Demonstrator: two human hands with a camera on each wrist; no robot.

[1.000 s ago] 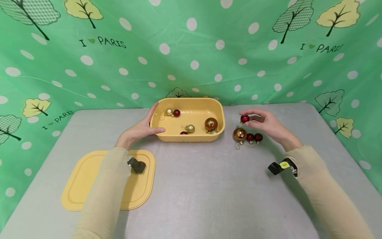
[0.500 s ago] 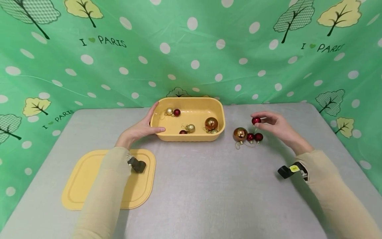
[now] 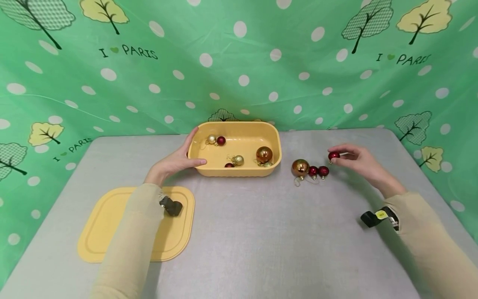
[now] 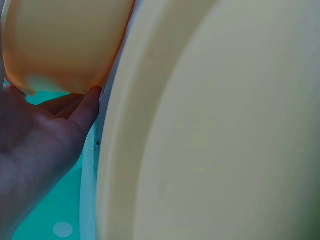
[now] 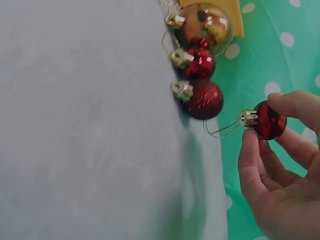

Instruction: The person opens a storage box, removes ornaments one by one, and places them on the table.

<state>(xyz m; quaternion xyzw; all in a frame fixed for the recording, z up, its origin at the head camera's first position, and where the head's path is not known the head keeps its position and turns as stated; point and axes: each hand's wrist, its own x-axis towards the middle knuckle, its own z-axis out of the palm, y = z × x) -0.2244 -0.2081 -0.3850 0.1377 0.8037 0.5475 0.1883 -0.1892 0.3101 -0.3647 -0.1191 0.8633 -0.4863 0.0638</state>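
My left hand (image 3: 172, 164) holds the left end of a yellow plastic box (image 3: 239, 172), its thumb at the front rim and its fingers along the far side. Several small gold and red Christmas balls and a larger copper-gold ball (image 3: 264, 154) lie inside. Between thumb and fingers, my right hand (image 3: 360, 162) pinches a small shiny red Christmas ball (image 5: 270, 120) above the table; its gold cap and string loop show in the right wrist view. To its left, a large copper-gold ball (image 3: 300, 167), a shiny red ball (image 3: 313, 171) and a glittery red ball (image 3: 323, 171) sit in a row.
A yellow lid (image 3: 175, 238) lies flat at the front left, partly under my left forearm. The grey table (image 3: 261, 241) ends at a green polka-dot cloth (image 3: 239, 74) hanging behind and beside it.
My right hand has moved to the right with the red Christmas ball and come slightly lower, past the row of balls. The left hand and the box have stayed put.
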